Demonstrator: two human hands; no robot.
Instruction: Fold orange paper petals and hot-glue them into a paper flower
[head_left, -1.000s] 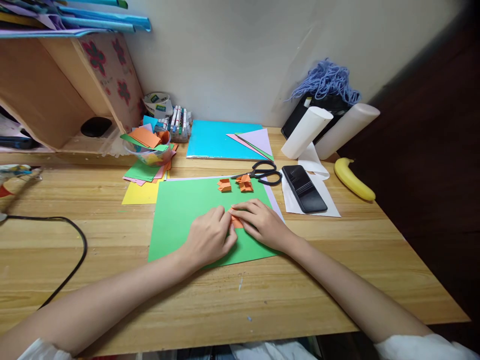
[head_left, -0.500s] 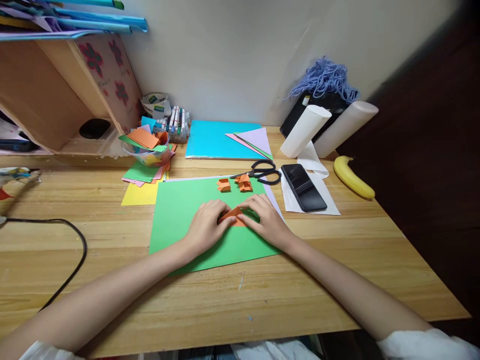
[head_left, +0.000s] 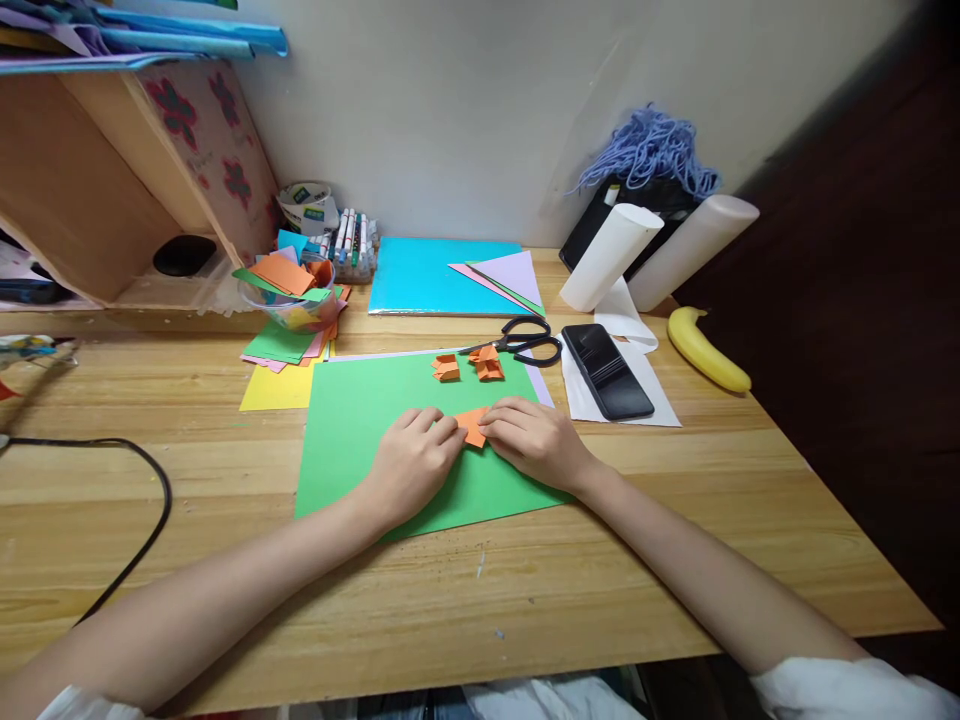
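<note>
A small piece of orange paper [head_left: 472,427] lies over the green sheet, between my two hands. My left hand [head_left: 417,460] grips its left edge, fingers curled and closed. On the other side, the fingertips of my right hand [head_left: 534,440] are closed together on its right edge. Just beyond sit two folded orange paper pieces, a smaller one [head_left: 445,368] on the left and a bulkier one [head_left: 487,364] on the right. Black-handled scissors [head_left: 525,342] lie close behind them. The green sheet [head_left: 345,440] is under both hands.
A black phone [head_left: 607,372] rests on white paper at the right, near a banana [head_left: 706,348] and white rolls [head_left: 611,258]. At the left stands a clear bowl [head_left: 292,310] of paper scraps beside markers [head_left: 352,240]. A blue sheet [head_left: 416,275] lies at the back; a black cable [head_left: 161,480] curves at far left.
The orange paper was raised and partly folded between my fingers; now it lies flatter. My hands have turned palms downward, with fingertips pressing at its two sides.
</note>
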